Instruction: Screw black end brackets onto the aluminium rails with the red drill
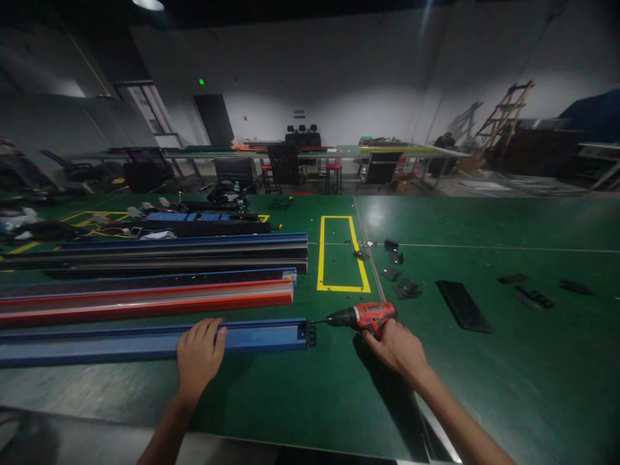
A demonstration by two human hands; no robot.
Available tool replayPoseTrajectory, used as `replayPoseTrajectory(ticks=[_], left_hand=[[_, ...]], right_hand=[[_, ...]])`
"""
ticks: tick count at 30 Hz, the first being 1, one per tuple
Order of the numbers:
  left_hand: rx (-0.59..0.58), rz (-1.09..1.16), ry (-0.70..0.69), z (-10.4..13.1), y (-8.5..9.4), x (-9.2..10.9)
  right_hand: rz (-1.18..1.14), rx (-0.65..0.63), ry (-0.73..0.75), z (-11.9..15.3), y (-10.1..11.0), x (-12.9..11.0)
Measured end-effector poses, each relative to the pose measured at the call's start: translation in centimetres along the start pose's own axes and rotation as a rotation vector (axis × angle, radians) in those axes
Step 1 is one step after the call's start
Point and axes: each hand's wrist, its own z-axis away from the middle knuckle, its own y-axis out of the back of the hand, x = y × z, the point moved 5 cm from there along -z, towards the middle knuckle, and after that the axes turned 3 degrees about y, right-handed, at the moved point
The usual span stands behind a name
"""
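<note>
Gripping a red-and-black power drill (375,314), the right hand (400,352) wraps its fingers around the handle. The drill lies level, its one bit (317,321) pointing left at the end of the nearest blue profile (271,337); whether the tip touches cannot be told. The left hand (199,352) clasps that same profile from above, its fingers over the far edge. This profile, a long open channel, lies on the green table (508,381) in front of the person, and one slotted black end piece (312,335) sits at its right end.

Beyond it lies one red profile (252,297), also channel-shaped, and past that more blue and black profiles (232,244), packed too tightly to count. One yellow tape rectangle (320,258) on the table frames several dark specks, too small to identify. Right of it lie small black pieces (407,289), some overlapping, so their number is unclear, then one larger flat black piece (464,305) and a few dark parts (533,297).

In the background are two red-topped stools (334,166), one black seat unit with three headrests (303,138), and one ladder (508,113).
</note>
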Motion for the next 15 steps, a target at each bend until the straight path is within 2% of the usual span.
replayPoseTrajectory(ticks=[7,15], left_hand=[[-0.018,0.026,0.057,-0.04,0.51,0.29],[-0.066,0.003,0.074,-0.26,0.82,0.95]], right_hand=[[0.030,0.002,0.007,-0.22,-0.35,0.21],[0.111,0.059,0.150,-0.14,-0.87,0.31]])
